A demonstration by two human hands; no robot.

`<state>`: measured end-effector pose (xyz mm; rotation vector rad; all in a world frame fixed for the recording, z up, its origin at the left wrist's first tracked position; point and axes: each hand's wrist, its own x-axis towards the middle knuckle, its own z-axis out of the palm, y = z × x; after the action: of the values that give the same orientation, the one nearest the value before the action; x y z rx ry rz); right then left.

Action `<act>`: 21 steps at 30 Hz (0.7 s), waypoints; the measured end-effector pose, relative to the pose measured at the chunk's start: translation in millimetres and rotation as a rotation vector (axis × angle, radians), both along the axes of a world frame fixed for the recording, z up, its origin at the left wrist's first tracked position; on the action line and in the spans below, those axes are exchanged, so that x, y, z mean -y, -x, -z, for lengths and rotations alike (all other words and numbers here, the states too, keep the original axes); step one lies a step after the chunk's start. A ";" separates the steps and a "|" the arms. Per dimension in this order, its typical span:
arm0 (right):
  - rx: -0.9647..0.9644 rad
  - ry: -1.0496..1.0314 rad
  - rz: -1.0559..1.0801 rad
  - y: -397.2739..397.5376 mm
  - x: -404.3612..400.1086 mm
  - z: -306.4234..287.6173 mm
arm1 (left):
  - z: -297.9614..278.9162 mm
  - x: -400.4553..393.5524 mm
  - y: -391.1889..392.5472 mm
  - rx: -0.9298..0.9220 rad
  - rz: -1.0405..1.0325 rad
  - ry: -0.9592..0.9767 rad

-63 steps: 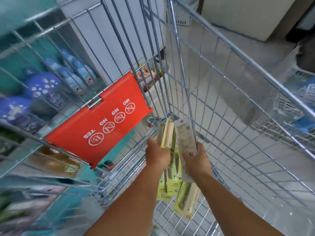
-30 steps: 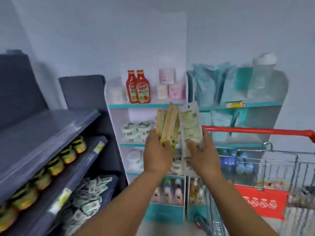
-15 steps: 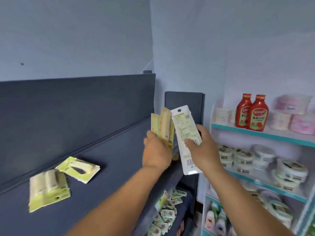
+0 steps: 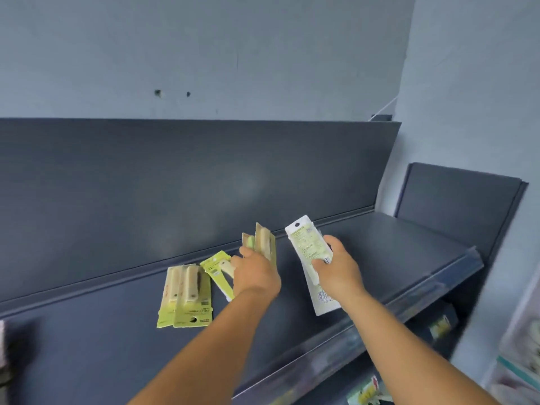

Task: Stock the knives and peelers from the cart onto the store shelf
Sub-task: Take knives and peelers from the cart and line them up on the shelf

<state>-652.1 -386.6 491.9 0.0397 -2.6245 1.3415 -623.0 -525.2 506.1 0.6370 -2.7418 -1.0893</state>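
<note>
My left hand (image 4: 257, 276) grips a small bundle of green carded knife packs (image 4: 263, 242), held upright over the dark grey shelf (image 4: 394, 247). My right hand (image 4: 339, 273) holds one long white-backed pack (image 4: 309, 255), its printed back facing me. On the shelf to the left lie two green knife packs (image 4: 185, 296) side by side. A smaller green peeler pack (image 4: 217, 268) lies just behind them, partly hidden by my left hand.
The shelf has a tall dark back panel (image 4: 190, 176) and a clear price strip (image 4: 336, 340) along its front edge. Lower shelves at the right hold small packets (image 4: 369, 391). A second dark shelf unit (image 4: 455, 200) stands at the right against the pale wall.
I have turned left from the cart to face the dark shelf. Both hands have carried their packs down over the shelf, close to the packs lying there.
</note>
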 end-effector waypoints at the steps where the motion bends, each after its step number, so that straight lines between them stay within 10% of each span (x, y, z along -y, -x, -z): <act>1: 0.020 -0.019 -0.017 9.2 2.9 3.6 | 4.1 -0.1 4.5 0.021 -0.016 0.028; 12: 0.160 -0.417 -0.169 69.2 22.2 22.1 | 31.0 -12.7 22.9 0.168 -0.082 0.527; 21: 0.170 -0.492 -0.230 53.7 14.2 16.6 | 34.0 -11.4 17.4 0.079 -0.001 0.562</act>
<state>-705.8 -400.8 475.2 0.3182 -3.1096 0.7458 -640.4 -513.8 472.1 0.5959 -2.9055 -0.2571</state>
